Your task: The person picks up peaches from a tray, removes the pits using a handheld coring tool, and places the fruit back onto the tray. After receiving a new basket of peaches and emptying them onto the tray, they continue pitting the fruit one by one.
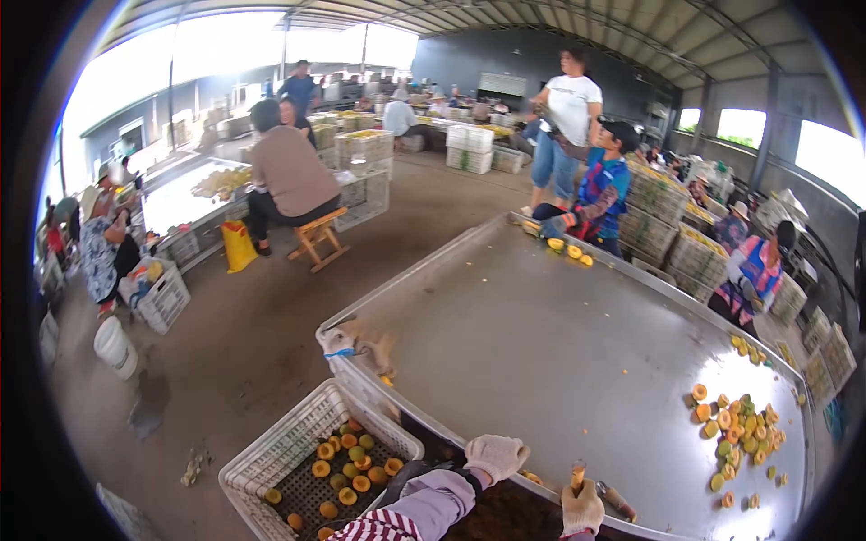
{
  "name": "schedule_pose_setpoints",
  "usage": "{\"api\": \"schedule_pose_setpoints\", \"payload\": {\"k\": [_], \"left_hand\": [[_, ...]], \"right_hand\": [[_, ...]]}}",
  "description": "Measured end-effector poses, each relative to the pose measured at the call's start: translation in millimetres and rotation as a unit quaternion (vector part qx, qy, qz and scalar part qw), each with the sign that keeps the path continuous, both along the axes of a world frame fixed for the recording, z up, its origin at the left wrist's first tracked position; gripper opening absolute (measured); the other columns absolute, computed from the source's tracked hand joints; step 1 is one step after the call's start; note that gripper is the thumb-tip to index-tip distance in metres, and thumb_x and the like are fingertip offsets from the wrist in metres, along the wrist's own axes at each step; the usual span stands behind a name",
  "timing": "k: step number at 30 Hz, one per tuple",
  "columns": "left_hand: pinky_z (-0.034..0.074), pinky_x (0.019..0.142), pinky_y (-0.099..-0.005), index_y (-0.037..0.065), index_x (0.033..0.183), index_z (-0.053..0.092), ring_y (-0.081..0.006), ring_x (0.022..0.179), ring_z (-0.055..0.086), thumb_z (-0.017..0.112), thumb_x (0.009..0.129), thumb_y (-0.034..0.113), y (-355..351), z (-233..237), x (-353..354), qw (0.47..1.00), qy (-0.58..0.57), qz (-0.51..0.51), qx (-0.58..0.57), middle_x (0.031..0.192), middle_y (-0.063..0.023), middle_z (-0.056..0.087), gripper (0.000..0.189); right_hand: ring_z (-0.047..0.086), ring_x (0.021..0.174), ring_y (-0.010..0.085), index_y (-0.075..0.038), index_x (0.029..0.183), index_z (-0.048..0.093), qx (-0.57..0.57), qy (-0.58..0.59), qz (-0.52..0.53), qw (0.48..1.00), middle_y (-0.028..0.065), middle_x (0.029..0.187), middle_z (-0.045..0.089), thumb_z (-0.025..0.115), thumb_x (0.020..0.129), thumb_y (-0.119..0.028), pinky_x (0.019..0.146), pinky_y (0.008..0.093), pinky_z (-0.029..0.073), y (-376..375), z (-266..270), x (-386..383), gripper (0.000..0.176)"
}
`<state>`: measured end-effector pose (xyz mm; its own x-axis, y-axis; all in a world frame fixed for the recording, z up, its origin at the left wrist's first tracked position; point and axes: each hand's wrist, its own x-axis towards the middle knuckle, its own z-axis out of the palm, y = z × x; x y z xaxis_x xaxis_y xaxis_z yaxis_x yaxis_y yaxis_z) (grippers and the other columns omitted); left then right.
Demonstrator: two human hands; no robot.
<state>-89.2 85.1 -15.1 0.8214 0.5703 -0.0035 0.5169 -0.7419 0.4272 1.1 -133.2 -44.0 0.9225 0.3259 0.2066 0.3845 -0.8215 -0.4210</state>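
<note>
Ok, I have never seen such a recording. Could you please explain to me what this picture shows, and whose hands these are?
There is no robot here: one person works by hand. The picture comes from a camera worn on that person's head, looking forward and down. The gloved left hand is at the edge of a metal table; I cannot tell whether it holds anything. The gloved right hand grips a small orange-brown object, too unclear to name. Cut fruit lies mostly on the table's right side, and more sits in a plastic crate on the left.
</note>
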Motion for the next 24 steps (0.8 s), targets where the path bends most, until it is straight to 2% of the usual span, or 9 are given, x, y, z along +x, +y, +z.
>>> {"api": "schedule_pose_setpoints", "payload": {"k": [2, 3, 8, 16, 18, 20, 22, 23, 24], "left_hand": [[0.055, 0.07, -0.0535, 0.012, 0.089, 0.075, -0.0372, 0.078, 0.071, 0.048, 0.094, 0.043, 3, -4, 1, 1.0, -0.003, 0.003, -0.007, 0.086, -0.0141, 0.074, 0.042], [0.055, 0.069, -0.0539, 0.012, 0.09, 0.075, -0.0375, 0.078, 0.071, 0.047, 0.095, 0.042, 3, -6, 1, 1.0, -0.007, -0.015, -0.014, 0.086, -0.0144, 0.074, 0.042], [0.055, 0.068, -0.0543, 0.011, 0.093, 0.074, -0.0376, 0.078, 0.072, 0.047, 0.095, 0.042, 5, -8, 0, 0.999, -0.018, -0.025, -0.019, 0.086, -0.0155, 0.074, 0.041], [0.056, 0.068, -0.0528, 0.01, 0.09, 0.074, -0.0373, 0.075, 0.071, 0.049, 0.094, 0.041, 5, -15, 1, 0.999, -0.036, -0.031, -0.009, 0.083, -0.0163, 0.073, 0.04], [0.056, 0.069, -0.0526, 0.01, 0.09, 0.074, -0.0371, 0.076, 0.072, 0.05, 0.094, 0.041, 6, -18, 3, 0.999, -0.032, -0.034, -0.004, 0.083, -0.0161, 0.073, 0.04], [0.056, 0.071, -0.0524, 0.01, 0.09, 0.074, -0.0369, 0.077, 0.072, 0.05, 0.094, 0.041, 7, -16, 5, 0.999, -0.027, -0.043, 0.0, 0.084, -0.016, 0.073, 0.039], [0.056, 0.075, -0.051, 0.011, 0.091, 0.074, -0.0367, 0.082, 0.072, 0.05, 0.094, 0.042, 6, -8, 2, 0.999, -0.042, -0.024, 0.003, 0.086, -0.0158, 0.073, 0.04], [0.056, 0.074, -0.0508, 0.012, 0.092, 0.075, -0.0362, 0.082, 0.072, 0.05, 0.094, 0.043, 9, -8, 2, 0.999, -0.045, -0.019, 0.009, 0.088, -0.0142, 0.074, 0.04], [0.056, 0.074, -0.0507, 0.013, 0.093, 0.075, -0.0358, 0.083, 0.072, 0.05, 0.095, 0.045, 8, -7, 3, 0.999, -0.045, -0.025, 0.012, 0.089, -0.0127, 0.075, 0.041]], "right_hand": [[0.067, 0.066, 0.0383, -0.013, 0.1, 0.061, -0.024, -0.13, 0.067, 0.989, 0.0178, 0.077, 0.07, 0.062, 0.093, -0.041, 0.058, 0.0497, 0.054, -5, -17, 4, 0.029], [0.067, 0.089, 0.0465, -0.014, 0.11, 0.062, -0.026, 0.021, 0.062, 0.997, 0.0233, 0.094, 0.071, 0.058, 0.091, -0.048, 0.077, 0.0566, 0.053, -8, -17, 11, 0.039], [0.068, 0.086, 0.045, -0.014, 0.112, 0.061, -0.054, 0.045, 0.049, 0.996, 0.0225, 0.094, 0.071, 0.057, 0.092, -0.048, 0.075, 0.0557, 0.053, -5, -9, 9, 0.04], [0.068, 0.09, 0.0454, -0.013, 0.113, 0.062, 0.002, 0.036, 0.057, 0.998, 0.023, 0.096, 0.071, 0.057, 0.092, -0.049, 0.078, 0.0547, 0.053, -6, -10, 7, 0.042], [0.067, 0.094, 0.0429, -0.013, 0.114, 0.063, -0.03, 0.047, 0.051, 0.997, 0.0198, 0.101, 0.071, 0.06, 0.093, -0.044, 0.081, 0.0527, 0.053, -5, -8, 6, 0.038], [0.069, 0.077, 0.0388, -0.009, 0.099, 0.066, 0.005, 0.023, 0.007, 1.0, 0.0156, 0.078, 0.07, 0.069, 0.082, -0.032, 0.073, 0.0502, 0.054, 0, 2, 2, 0.029], [0.069, 0.081, 0.0381, -0.01, 0.099, 0.064, 0.016, 0.042, 0.034, 0.998, 0.0153, 0.081, 0.07, 0.068, 0.082, -0.032, 0.072, 0.051, 0.053, -4, 5, 4, 0.029], [0.068, 0.08, 0.0412, -0.007, 0.099, 0.064, 0.091, 0.05, 0.056, 0.993, 0.0181, 0.082, 0.069, 0.069, 0.085, -0.03, 0.073, 0.0523, 0.052, -6, 13, 4, 0.028], [0.068, 0.074, 0.0344, -0.003, 0.101, 0.062, 0.177, 0.011, 0.094, 0.98, 0.0173, 0.079, 0.068, 0.067, 0.089, -0.025, 0.069, 0.0467, 0.053, -14, -8, 24, 0.025]]}}
